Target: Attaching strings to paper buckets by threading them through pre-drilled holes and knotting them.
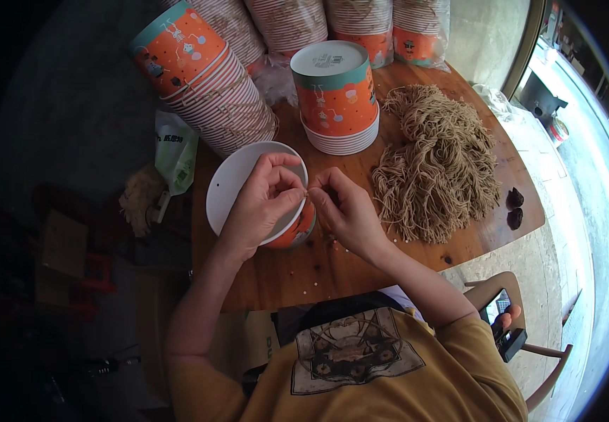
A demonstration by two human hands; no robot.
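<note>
A paper bucket, white inside and orange with teal outside, stands on the wooden table with its mouth tilted up toward me. A small dark hole shows in its left inner wall. My left hand lies over the mouth, thumb and forefinger pinched at the right rim. Fingertip to fingertip with it, my right hand pinches at the same spot just outside the rim. Something tiny sits between the fingertips, too small to make out. To the right lies a big heap of tan cord.
Behind the hands stands an upside-down stack of buckets; a long stack leans at the left. Bagged stacks line the back. Two dark brown objects lie near the right edge. A chair with a phone stands at right.
</note>
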